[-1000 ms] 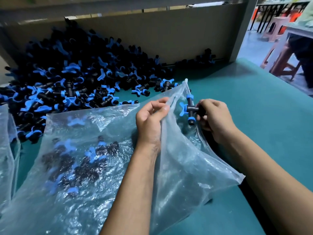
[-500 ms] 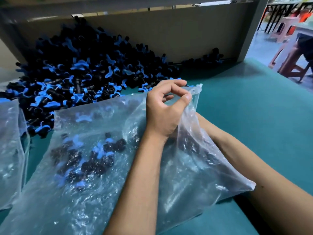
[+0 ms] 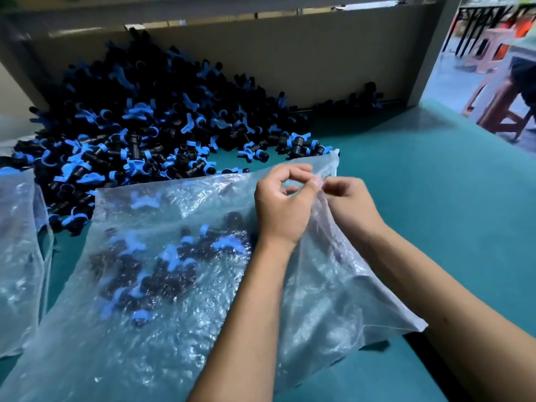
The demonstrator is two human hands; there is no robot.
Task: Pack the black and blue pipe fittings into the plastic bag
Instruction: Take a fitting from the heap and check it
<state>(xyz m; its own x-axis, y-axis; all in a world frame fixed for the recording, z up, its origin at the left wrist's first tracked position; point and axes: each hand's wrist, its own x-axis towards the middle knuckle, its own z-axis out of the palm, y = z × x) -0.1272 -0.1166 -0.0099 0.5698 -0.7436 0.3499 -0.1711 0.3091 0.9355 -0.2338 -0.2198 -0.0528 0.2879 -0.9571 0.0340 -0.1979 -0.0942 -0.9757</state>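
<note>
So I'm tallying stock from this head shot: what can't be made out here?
- Count inside the clear plastic bag: crinkled film blurs the fittings.
- Black and blue fitting pile: its depth is hidden.
- Second bag: cut off at the left edge.
- Left hand and right hand: fingertip grip blurred.

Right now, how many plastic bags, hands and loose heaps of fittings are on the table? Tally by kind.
Plastic bags: 2, the main bag with fittings inside, and a second bag at the left edge.
Hands: 2, left hand and right hand, both pinching the main bag's mouth.
Loose fitting heaps: 1, the pile; single pieces are too many to count.
Total: 5
</note>
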